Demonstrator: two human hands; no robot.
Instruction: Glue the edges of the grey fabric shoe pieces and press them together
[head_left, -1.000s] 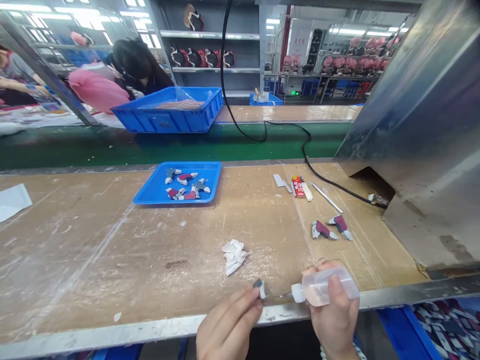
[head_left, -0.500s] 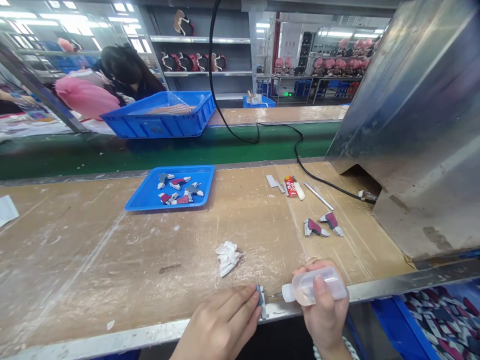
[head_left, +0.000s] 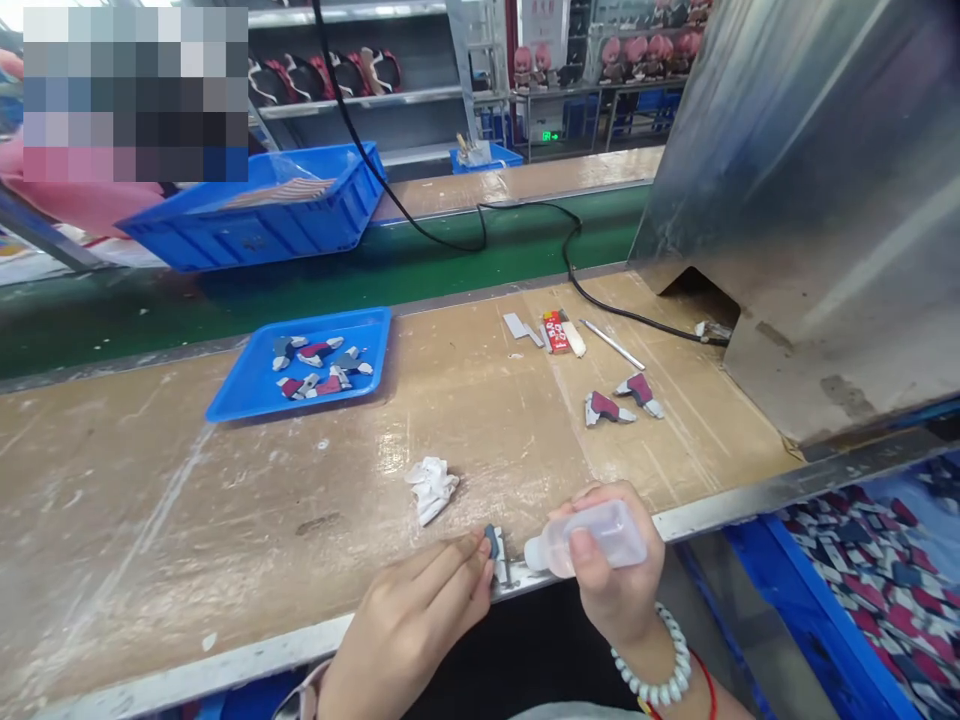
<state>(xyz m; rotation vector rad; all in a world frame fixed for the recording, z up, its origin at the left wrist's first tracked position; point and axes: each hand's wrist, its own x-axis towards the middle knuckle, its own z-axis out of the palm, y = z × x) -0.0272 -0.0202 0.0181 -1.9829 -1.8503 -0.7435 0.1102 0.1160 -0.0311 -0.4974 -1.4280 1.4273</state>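
Observation:
Near the front edge of the table, my left hand (head_left: pixel 420 610) is closed on a small grey-and-white plastic piece (head_left: pixel 498 556), gripped between thumb and fingers. My right hand (head_left: pixel 611 580) wraps round a translucent squeeze bottle (head_left: pixel 596 538), tilted on its side with its white cap toward the piece. The bottle's thin tip lies close to the piece; whether they touch I cannot tell. A crumpled white tissue (head_left: pixel 433 490) lies just beyond my left hand. Two maroon-and-grey pieces (head_left: pixel 607 408) rest on the table farther right.
A blue tray (head_left: pixel 225 395) holds several similar pieces. A red packet (head_left: pixel 556 332) and a thin metal rod (head_left: pixel 611 343) lie behind. A metal housing (head_left: pixel 780 240) stands right, with a black cable (head_left: pixel 637 317) beside it. A blue bin (head_left: pixel 795 600) of pieces sits below right.
The view has tilted down and shifted right. Both hands keep their holds, and the bottle's tip has come closer to the grey-and-white piece.

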